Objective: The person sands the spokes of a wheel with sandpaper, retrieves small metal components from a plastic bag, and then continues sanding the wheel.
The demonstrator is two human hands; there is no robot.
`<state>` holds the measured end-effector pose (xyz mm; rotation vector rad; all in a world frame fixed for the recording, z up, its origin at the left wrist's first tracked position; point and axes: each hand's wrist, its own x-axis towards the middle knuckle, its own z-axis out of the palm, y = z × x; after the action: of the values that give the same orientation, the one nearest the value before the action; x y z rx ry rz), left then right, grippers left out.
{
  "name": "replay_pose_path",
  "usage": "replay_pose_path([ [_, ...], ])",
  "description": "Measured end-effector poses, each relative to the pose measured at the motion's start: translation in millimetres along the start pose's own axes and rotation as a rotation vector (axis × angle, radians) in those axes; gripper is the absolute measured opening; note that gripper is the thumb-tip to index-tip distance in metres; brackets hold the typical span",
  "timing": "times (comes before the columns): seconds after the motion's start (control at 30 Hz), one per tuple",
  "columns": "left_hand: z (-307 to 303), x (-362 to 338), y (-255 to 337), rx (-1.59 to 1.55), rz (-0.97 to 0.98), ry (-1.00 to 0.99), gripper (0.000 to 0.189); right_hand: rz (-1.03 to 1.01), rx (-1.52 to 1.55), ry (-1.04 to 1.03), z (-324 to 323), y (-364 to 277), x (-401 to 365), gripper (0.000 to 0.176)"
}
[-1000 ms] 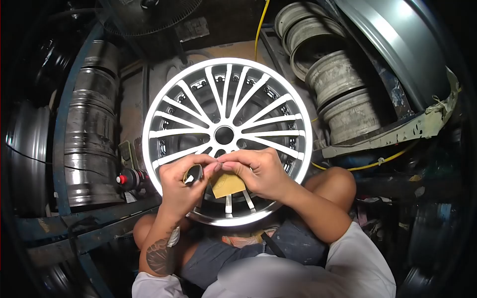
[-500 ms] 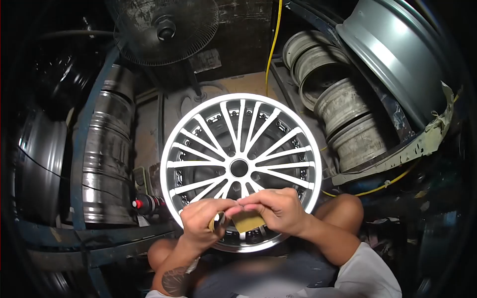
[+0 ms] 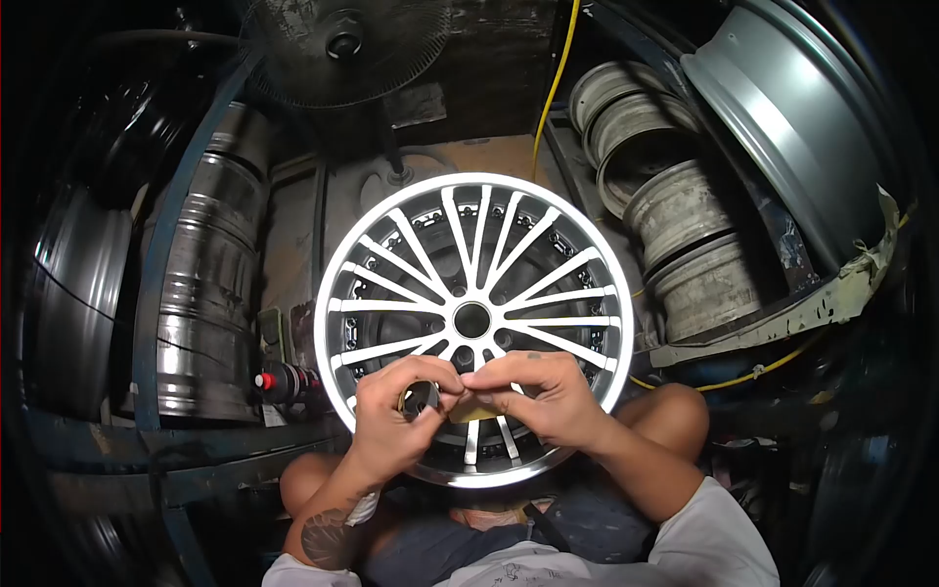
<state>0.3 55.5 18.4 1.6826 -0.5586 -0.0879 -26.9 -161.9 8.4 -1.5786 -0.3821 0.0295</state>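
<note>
A silver multi-spoke car wheel (image 3: 474,297) lies face up between my knees, with a round hole at its hub. Above its near spokes, both my hands meet at the fingertips. Held between them is a strip of yellow sandpaper (image 3: 476,408), partly hidden by the fingers. My left hand (image 3: 386,416) is closed around its curled, dark-faced end, and my right hand (image 3: 548,396) pinches the flat part at its upper edge. The fingertips almost touch each other.
Stacked wheel rims stand on the left (image 3: 210,284) and on the right (image 3: 690,230). A large rim (image 3: 797,108) sits at the upper right. A fan (image 3: 347,44) stands at the back. A red-capped bottle (image 3: 284,383) and a yellow hose (image 3: 558,88) are nearby.
Both hands have moved slightly up over the wheel. Less of the sandpaper shows below the fingers, and its curled end is seen more end-on. The view has shifted a little.
</note>
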Motion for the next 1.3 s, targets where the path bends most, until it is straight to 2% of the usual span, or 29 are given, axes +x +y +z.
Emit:
replay_pose_path([
  [0.03, 1.8, -1.0, -0.2, -0.045, -0.040, 0.025, 0.013, 0.065, 0.014, -0.005, -0.1, -4.2, 0.9, 0.024],
  [0.17, 3.7, 1.4, 1.4, -0.185, -0.059, 0.038, 0.010, 0.064, -0.173, 0.006, 2.2, -7.5, -0.6, 0.023],
  [0.27, 4.0, -0.5, 0.1, -0.134, -0.036, 0.025, 0.012, -0.027, -0.242, 0.064, 6.4, -4.4, -1.0, 0.020],
  [0.4, 10.6, -1.8, -4.7, -0.214, -0.044, 0.066, 0.015, -0.120, -0.317, 0.171, 10.2, -3.6, -0.8, 0.018],
  [0.43, 9.8, -1.1, -4.6, -0.169, -0.063, 0.070, 0.019, -0.122, -0.342, 0.186, 10.7, -6.0, -0.9, 0.015],
  [0.5, 12.3, 2.9, 5.5, -0.124, -0.220, 0.165, 0.023, -0.109, -0.304, 0.185, 11.6, -4.3, -1.5, 0.013],
  [0.57, 10.1, 5.3, -10.1, -0.016, -0.127, 0.148, 0.023, -0.138, -0.292, 0.195, 13.4, 0.2, -1.1, 0.017],
  [0.63, 10.9, 5.7, -7.2, -0.085, -0.224, 0.137, 0.020, -0.220, -0.257, 0.216, 14.8, 8.2, 1.9, 0.021],
  [0.73, 9.3, 8.4, -2.2, -0.152, -0.280, 0.127, 0.018, -0.098, -0.125, 0.200, 15.4, 15.7, -0.7, 0.018],
  [0.83, 9.0, 8.8, -6.7, -0.287, -0.322, 0.145, 0.017, 0.104, 0.169, 0.155, 15.1, 11.1, 4.4, 0.018],
  [0.87, 10.2, 9.1, -7.6, -0.342, -0.329, 0.138, 0.017, 0.083, 0.076, 0.183, 14.9, 15.6, 6.2, 0.028],
  [0.97, 12.0, 6.6, -12.1, -0.388, -0.391, 0.127, 0.020, 0.286, -0.111, 0.078, 4.2, 22.9, 5.9, 0.033],
  [1.0, 13.5, 6.1, -13.0, -0.408, -0.432, 0.130, 0.022, 0.293, 0.147, 0.120, 9.6, 22.0, 5.9, 0.035],
  [1.07, 16.1, 7.7, -14.6, -0.446, -0.506, 0.137, 0.026, 0.272, 0.179, 0.177, 16.5, 30.9, 2.7, 0.035],
  [1.17, 26.8, 9.7, -26.0, -0.327, -0.345, 0.290, 0.027, 0.195, 0.216, 0.257, 23.8, 35.1, 5.4, 0.033],
  [1.3, 36.9, 7.7, -10.6, -0.074, -0.170, 0.353, 0.021, 0.181, 0.256, 0.309, 29.8, 39.8, 3.7, 0.032],
])
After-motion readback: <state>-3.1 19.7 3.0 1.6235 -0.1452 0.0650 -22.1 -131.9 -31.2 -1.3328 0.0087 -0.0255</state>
